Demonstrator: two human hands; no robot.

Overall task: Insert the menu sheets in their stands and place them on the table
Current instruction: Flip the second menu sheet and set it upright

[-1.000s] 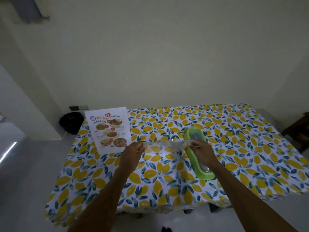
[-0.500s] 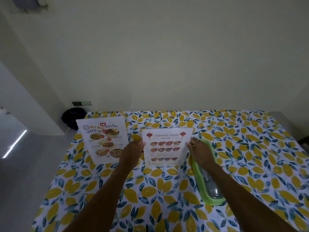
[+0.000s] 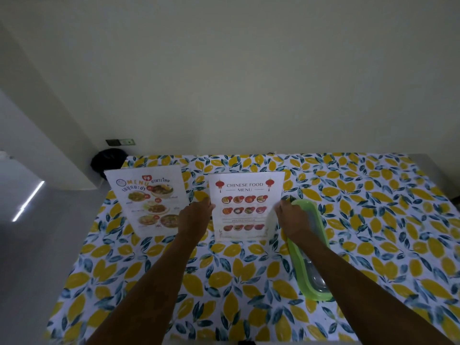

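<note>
Chinese food menu sheet in its clear stand (image 3: 246, 207): white page with red lanterns and rows of dish photos, standing upright on the table near its middle, facing the camera. Both bare forearms reach forward from the near edge, roughly parallel, one to each side of the stand. Left hand (image 3: 196, 216): fingers curled, fingertips pressed against the stand's left edge at mid-height. Right hand (image 3: 292, 216): fingers curled likewise, pinching the right edge at the same height; the lower right corner of the sheet looks glossy or slightly curled there.

Green oblong plastic tray (image 3: 316, 250): lies flat just right of the stand, partly under the right wrist, with metal cutlery inside.

Thai menu sheet in a second clear stand (image 3: 146, 201): white with food pictures, upright, tilted slightly, left of the left hand and apart from it.

Table with yellow lemon and blue leaf patterned cloth (image 3: 373, 220): carries all of the above.
</note>
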